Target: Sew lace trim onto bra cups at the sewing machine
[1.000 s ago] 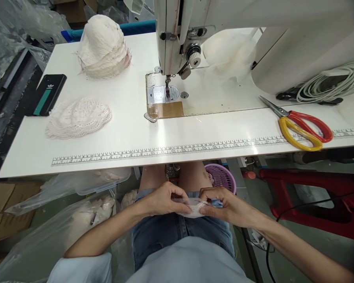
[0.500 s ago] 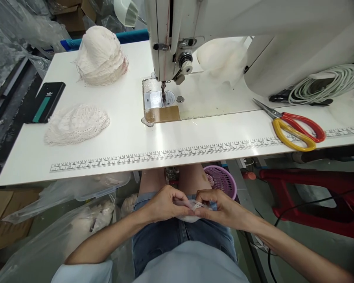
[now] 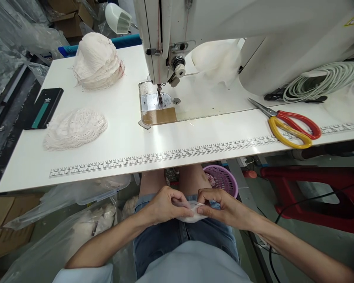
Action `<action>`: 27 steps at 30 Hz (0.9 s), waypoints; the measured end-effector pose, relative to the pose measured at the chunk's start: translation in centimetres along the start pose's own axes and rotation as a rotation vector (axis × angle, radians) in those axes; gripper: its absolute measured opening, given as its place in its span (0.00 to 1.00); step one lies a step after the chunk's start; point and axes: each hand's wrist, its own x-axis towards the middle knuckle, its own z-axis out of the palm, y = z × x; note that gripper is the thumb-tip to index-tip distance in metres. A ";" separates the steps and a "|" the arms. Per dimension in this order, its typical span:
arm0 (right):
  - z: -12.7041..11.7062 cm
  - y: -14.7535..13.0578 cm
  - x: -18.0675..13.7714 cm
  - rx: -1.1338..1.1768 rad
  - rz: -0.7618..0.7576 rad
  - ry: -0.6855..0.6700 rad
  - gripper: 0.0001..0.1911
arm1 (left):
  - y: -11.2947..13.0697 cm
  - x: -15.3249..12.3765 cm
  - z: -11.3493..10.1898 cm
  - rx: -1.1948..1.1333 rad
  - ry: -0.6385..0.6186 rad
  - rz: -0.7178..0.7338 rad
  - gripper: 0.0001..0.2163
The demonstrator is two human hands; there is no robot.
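Observation:
Over my lap, below the table edge, a small piece of thin white fabric [image 3: 189, 216] is pinched between both hands. My left hand [image 3: 168, 205] grips its left side with thumb and fingers closed. On its right side my right hand [image 3: 216, 204] holds it with thumb and bent forefinger. The fabric is sheer and bunched, and its full shape is partly hidden by the fingers. In front of me stands a white sewing machine [image 3: 149, 35], its needle and presser foot [image 3: 159, 94] above the metal plate. No fabric lies under the foot.
On the table [image 3: 120, 137] are a stack of white fabric caps [image 3: 97, 63], a lacy white piece [image 3: 76, 129], a black phone-like case [image 3: 48, 106], red-and-yellow scissors [image 3: 292, 127] and a coiled cable [image 3: 321, 80]. A purple basket [image 3: 228, 179] and red stool [image 3: 312, 192] stand below.
The view has shifted slightly. My hands stay over my lap, and the fingers have moved a little on the white fabric, with the right fingertips slightly farther from the left ones.

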 end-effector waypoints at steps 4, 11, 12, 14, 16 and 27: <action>0.1 -0.2 0.4 0.007 0.004 -0.029 0.14 | 0.0 0.0 0.0 0.009 0.015 0.012 0.08; 0.6 -0.2 0.5 -0.011 -0.006 0.082 0.14 | -0.2 -0.1 0.2 0.025 0.069 0.035 0.10; 0.6 -0.2 0.4 -0.008 -0.010 0.085 0.14 | -0.3 -0.1 0.2 0.026 0.076 0.034 0.10; 0.5 0.0 0.3 0.004 -0.018 0.085 0.14 | -0.4 -0.1 0.2 0.031 0.084 0.031 0.10; 0.4 0.0 0.3 0.015 -0.019 0.083 0.14 | -0.4 -0.1 0.2 0.027 0.077 0.026 0.11; 0.1 -0.4 -0.3 0.024 0.002 0.067 0.15 | 0.2 -0.2 0.3 0.018 0.077 -0.007 0.10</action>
